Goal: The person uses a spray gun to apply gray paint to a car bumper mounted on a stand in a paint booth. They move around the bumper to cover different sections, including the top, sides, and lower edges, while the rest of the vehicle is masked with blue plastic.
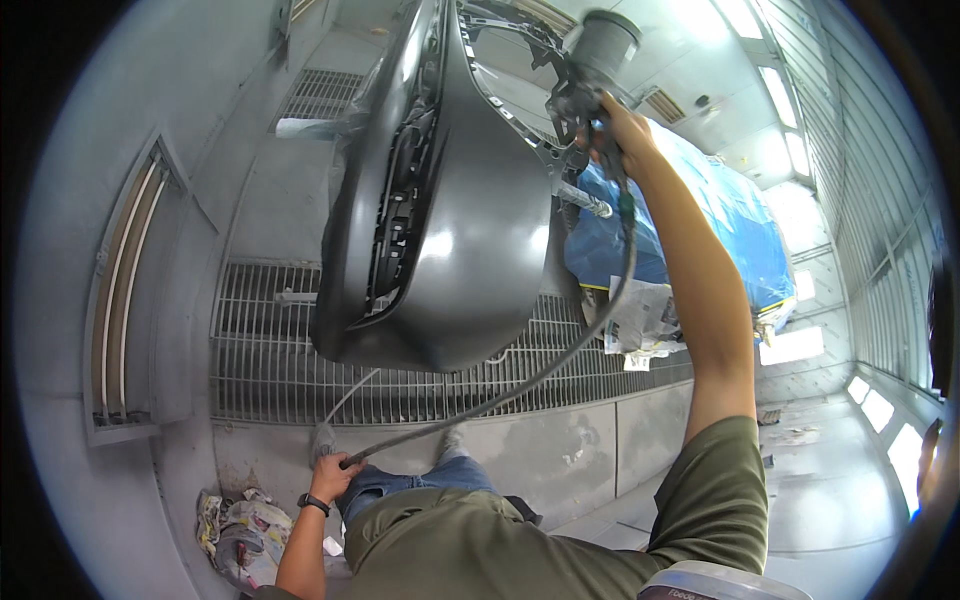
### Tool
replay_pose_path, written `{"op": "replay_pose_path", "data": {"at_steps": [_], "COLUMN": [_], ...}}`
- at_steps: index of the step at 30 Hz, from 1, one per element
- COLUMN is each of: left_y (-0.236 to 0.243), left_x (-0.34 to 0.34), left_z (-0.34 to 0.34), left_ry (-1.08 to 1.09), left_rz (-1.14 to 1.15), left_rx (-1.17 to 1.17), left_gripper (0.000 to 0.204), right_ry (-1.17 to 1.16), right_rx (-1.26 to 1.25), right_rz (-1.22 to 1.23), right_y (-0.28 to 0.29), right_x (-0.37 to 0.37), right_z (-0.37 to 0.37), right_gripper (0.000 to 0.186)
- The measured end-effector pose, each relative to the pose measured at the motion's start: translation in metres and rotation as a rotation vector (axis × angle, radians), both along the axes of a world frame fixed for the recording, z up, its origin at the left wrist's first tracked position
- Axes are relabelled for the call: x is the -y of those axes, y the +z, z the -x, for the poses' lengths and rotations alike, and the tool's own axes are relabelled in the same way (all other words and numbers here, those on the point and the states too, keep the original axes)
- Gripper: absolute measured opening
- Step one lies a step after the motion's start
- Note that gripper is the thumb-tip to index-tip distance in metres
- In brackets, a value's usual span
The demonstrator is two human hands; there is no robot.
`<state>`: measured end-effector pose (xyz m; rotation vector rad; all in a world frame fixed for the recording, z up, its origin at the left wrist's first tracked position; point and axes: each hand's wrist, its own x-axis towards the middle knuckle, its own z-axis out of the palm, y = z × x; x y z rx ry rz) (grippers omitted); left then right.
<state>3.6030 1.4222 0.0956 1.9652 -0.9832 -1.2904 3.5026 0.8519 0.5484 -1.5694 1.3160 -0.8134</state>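
Observation:
My right hand [622, 138] is raised at the upper middle, its fingers wrapped round the handle of a spray gun [580, 100] with a dark cup [604, 45] on top. The gun is slightly blurred. Right beside it stands a large dark grey car bumper [480, 240] with a slotted grille section and glossy highlights. From the gun a dark air hose [560, 362] curves down to my left hand [332, 478], which is closed round it near my thigh. A wrapped support bar [585, 200] sticks out beside the bumper.
Behind my right forearm is a large object under blue plastic sheeting [690, 210], with masking paper [640, 318] at its lower edge. Floor grating [270, 340] runs beneath the bumper. Crumpled paper [245, 530] lies at lower left. A framed wall light [130, 290] is on the left.

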Motion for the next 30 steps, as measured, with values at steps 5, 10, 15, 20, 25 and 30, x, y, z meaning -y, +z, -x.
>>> {"op": "replay_pose_path", "data": {"at_steps": [5, 10, 15, 20, 25, 30], "left_y": [0.003, 0.007, 0.038, 0.045, 0.035, 0.022], "left_x": [0.041, 0.093, 0.126, 0.154, 0.167, 0.169], "left_z": [0.067, 0.178, 0.278, 0.326, 0.361, 0.393], "left_ry": [-0.034, 0.030, 0.143, 0.255, 0.265, 0.272], "left_rz": [-0.036, -0.115, -0.222, -0.152, -0.138, -0.204], "left_rx": [0.083, 0.214, 0.215, 0.153, 0.151, 0.245], "left_gripper": [0.045, 0.051, 0.059, 0.055, 0.058, 0.056], "right_ry": [-0.133, 0.107, 0.399, 0.751, 1.117, 1.411], "right_rx": [-0.158, 0.075, 0.250, 0.207, 0.114, 0.064], "right_rz": [0.085, 0.190, 0.364, 0.681, 0.826, 0.955], "right_y": [-0.023, -0.072, -0.097, -0.127, -0.190, -0.272], "right_x": [0.049, 0.089, 0.097, 0.094, 0.070, 0.038], "right_z": [0.158, 0.240, 0.231, 0.226, 0.288, 0.336], "right_gripper": [0.046, 0.042, 0.039, 0.037, 0.040, 0.049]}}
